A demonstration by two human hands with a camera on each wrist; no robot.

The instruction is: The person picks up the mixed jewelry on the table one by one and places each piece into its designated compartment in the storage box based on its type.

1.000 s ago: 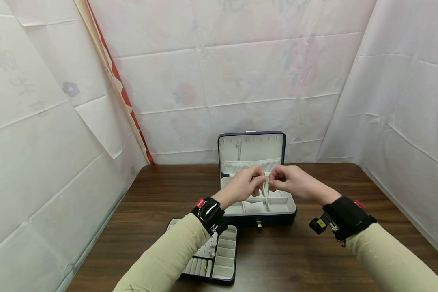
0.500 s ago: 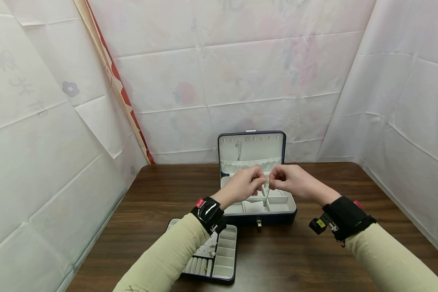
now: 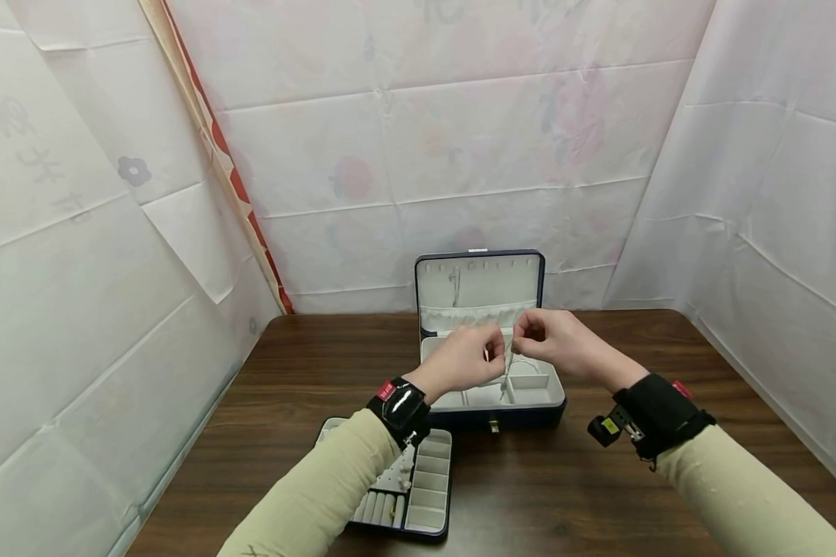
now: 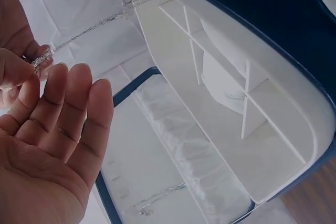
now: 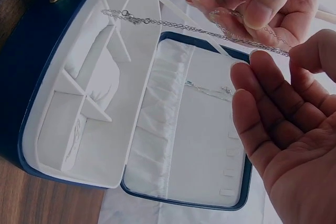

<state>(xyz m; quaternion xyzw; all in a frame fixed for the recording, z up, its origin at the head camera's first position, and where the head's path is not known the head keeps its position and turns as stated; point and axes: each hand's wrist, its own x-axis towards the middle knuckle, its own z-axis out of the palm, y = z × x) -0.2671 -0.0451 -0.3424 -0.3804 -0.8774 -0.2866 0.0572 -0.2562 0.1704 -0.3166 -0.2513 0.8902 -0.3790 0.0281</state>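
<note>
A thin silver chain necklace (image 5: pixel 184 26) hangs doubled from my fingers over the open navy jewellery box (image 3: pixel 529 418). My right hand (image 3: pixel 553 340) pinches the chain near its upper end between thumb and index finger. Close beside it, my left hand (image 3: pixel 465 360) pinches a slack loop of the same chain, its thumb pressed against the curled fingers. In the left wrist view the necklace (image 4: pixel 92 29) trails away to small links at its lower end. The exact grip of the left fingertips is partly hidden there.
Another chain (image 5: pixel 207 90) hangs inside the raised lid (image 3: pixel 481 282). White dividers split the box, with a pale cushion (image 4: pixel 220 80) in one compartment and a chain (image 5: pixel 76 137) in another. A jewellery tray (image 3: pixel 432 480) with rings and earrings lies on the wooden table (image 3: pixel 571 480), under my left forearm.
My left hand has dropped slightly and rolled, its fingers now more curled. The right hand has risen a little. The dangling necklace has swung slightly to the left.
</note>
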